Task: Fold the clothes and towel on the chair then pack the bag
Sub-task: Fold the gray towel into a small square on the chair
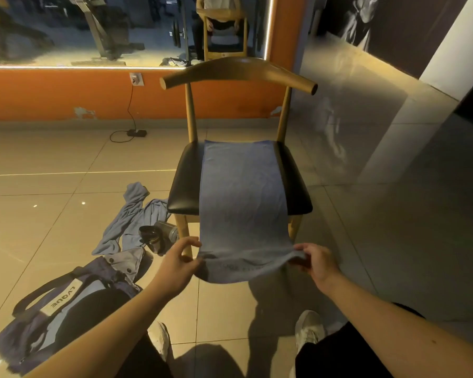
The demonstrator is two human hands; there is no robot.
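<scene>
Far left on the floor, the bag is lying on its side, straps loose, label facing up. A grey garment is lying bunched at its top end, touching it. Just beyond, a blue top is lying crumpled on the tiles, and a bottle is lying tipped against it beside a front leg of the chair. I'm pinching the towel's near left corner with my left hand, fingertips closed on the cloth. The towel is lying flat down the middle of the seat, running from the back edge over the front edge; its near end is hanging in the air between my hands, sagging slightly. I'm gripping the near right corner with my right hand, fingers curled round the cloth. My right shoe is standing on the tiles below that hand, in front of the chair.
</scene>
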